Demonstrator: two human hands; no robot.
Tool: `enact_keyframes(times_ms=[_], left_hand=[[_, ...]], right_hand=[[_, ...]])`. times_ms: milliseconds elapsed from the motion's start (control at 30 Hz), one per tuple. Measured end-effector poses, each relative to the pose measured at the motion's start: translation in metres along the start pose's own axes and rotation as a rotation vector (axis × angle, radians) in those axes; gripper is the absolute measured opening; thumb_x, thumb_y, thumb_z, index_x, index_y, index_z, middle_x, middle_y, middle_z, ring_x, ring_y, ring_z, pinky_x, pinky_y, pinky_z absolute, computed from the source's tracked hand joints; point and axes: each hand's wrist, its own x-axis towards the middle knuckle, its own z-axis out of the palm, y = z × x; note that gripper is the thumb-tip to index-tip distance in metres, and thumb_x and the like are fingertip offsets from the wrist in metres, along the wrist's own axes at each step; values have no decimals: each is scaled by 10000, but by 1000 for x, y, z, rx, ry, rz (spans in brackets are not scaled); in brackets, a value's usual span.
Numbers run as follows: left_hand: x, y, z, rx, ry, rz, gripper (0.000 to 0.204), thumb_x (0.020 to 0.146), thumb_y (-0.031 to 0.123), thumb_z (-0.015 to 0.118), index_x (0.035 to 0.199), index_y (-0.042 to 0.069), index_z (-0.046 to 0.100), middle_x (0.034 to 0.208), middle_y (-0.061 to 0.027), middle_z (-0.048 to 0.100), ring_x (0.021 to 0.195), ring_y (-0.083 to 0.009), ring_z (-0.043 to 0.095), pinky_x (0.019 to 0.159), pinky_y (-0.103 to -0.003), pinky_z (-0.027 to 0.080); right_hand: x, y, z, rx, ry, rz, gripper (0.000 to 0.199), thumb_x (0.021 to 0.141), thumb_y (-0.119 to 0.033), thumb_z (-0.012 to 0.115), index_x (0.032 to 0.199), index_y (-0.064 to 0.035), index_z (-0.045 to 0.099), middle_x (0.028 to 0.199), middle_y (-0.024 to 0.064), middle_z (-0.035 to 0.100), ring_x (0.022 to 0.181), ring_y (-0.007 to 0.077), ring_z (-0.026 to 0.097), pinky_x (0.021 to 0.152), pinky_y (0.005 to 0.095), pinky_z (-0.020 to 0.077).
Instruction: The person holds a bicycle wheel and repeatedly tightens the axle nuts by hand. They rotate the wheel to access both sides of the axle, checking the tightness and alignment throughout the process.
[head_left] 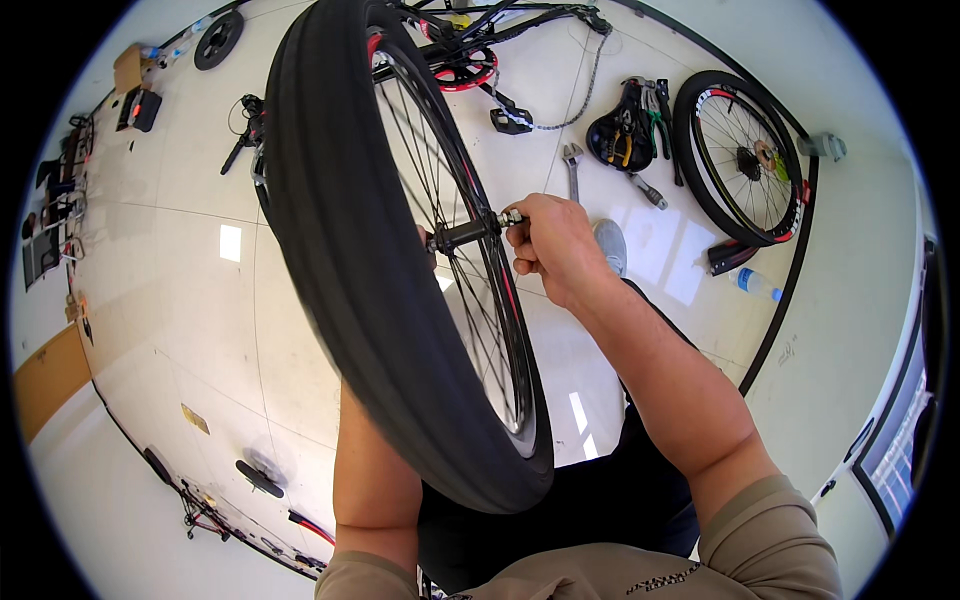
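A bicycle wheel (330, 210) with a wide black tyre stands tilted up in front of me, its spokes meeting at a black hub (462, 236). My right hand (562, 245) is closed, thumb and fingers pinching the silver axle end (511, 217) on the hub's right side. Behind the wheel, my left forearm (375, 470) reaches up. Only a sliver of my left hand (426, 246) shows past the spokes, gripping at the hub's left end; most of its fingers are hidden by the tyre.
Beyond the wheel lies a black bike frame (480, 20) with a red chainring (468, 72) and a loose chain (580, 100). Rightward are an adjustable wrench (572, 168), a black saddle (622, 130), green-handled pliers (660, 120), another wheel (735, 160) and a plastic bottle (757, 284).
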Motion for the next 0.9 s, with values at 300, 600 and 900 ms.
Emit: enact_keyframes(times_ms=[300,600,900], left_hand=[[-6,-1,3,34,57,-21,222,1022,227,581,987,7,584,780,-72,567,476,-77,370,552,-325,471],[4,-8,-9,-155,-15,-55,234,1018,235,590,994,2,591,791,-75,569,470,-69,360,557,-321,471],[-8,4,5,66,44,16,250,1010,245,606,975,-3,596,773,-80,570,460,-69,361,543,-315,473]], right_hand=[[-2,-2,1,-23,-6,-7,191,880,-116,456,889,43,561,677,91,524,549,156,407,505,329,361],[-1,-1,2,-41,14,7,180,885,-116,454,869,34,552,674,87,523,555,156,409,502,322,360],[-1,0,1,-40,-1,3,170,882,-112,460,867,30,552,697,89,530,563,160,417,502,324,365]])
